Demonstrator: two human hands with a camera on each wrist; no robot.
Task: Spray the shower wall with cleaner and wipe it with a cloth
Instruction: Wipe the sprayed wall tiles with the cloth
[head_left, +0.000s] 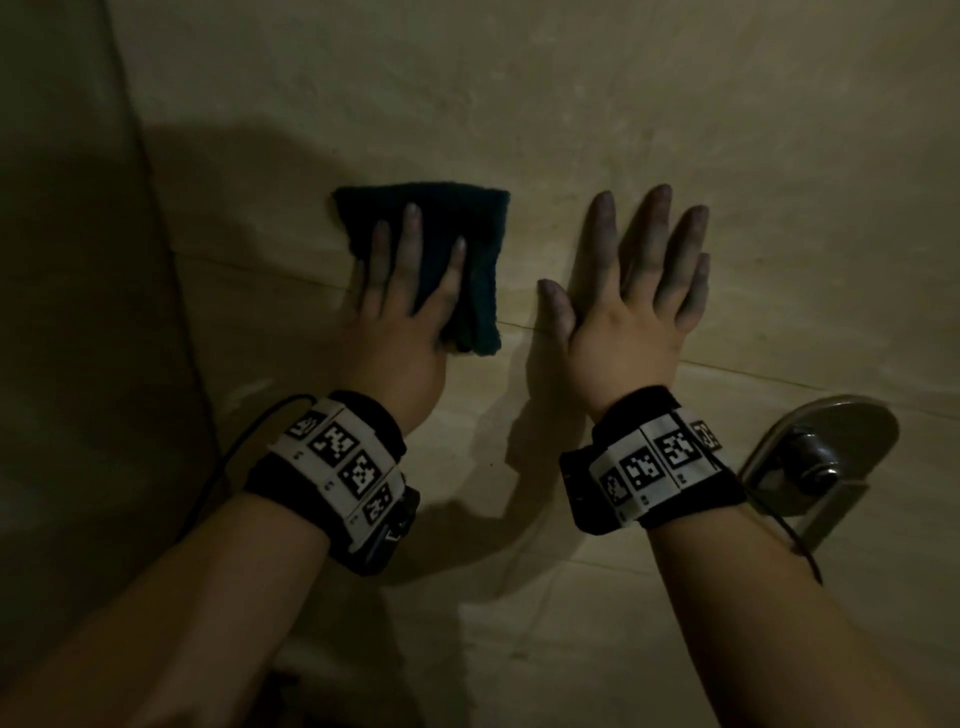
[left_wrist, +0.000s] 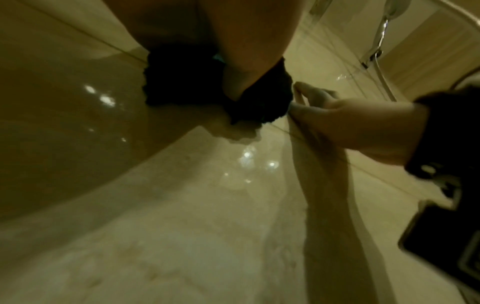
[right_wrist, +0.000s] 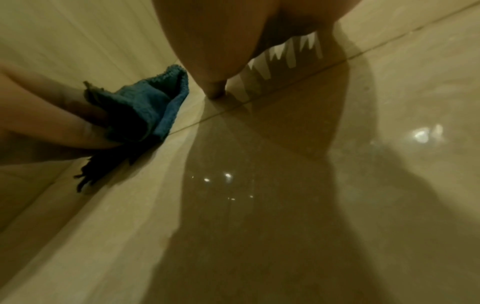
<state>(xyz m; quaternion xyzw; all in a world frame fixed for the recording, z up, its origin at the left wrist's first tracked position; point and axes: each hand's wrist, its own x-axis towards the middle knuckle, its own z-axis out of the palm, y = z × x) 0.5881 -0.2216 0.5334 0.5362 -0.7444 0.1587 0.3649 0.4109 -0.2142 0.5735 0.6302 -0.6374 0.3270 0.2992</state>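
A dark blue cloth (head_left: 483, 234) lies folded against the beige tiled shower wall (head_left: 571, 104). My left hand (head_left: 410, 291) presses it to the wall with straight fingers on top. The thumb is tucked under a fold, so the cloth (right_wrist: 155, 102) is pinched between thumb and fingers. The left wrist view shows the thumb against the cloth (left_wrist: 182, 82). My right hand (head_left: 634, 301) rests flat on the bare tile just right of the cloth, fingers spread, holding nothing. In the left wrist view, the right hand (left_wrist: 350, 127) leans on the glossy wall.
A chrome shower fitting (head_left: 815, 457) sticks out of the wall below and right of my right wrist. A shower head and hose (left_wrist: 381, 30) hang further right. The wall corner (head_left: 145, 208) runs down just left of the cloth. The light is dim.
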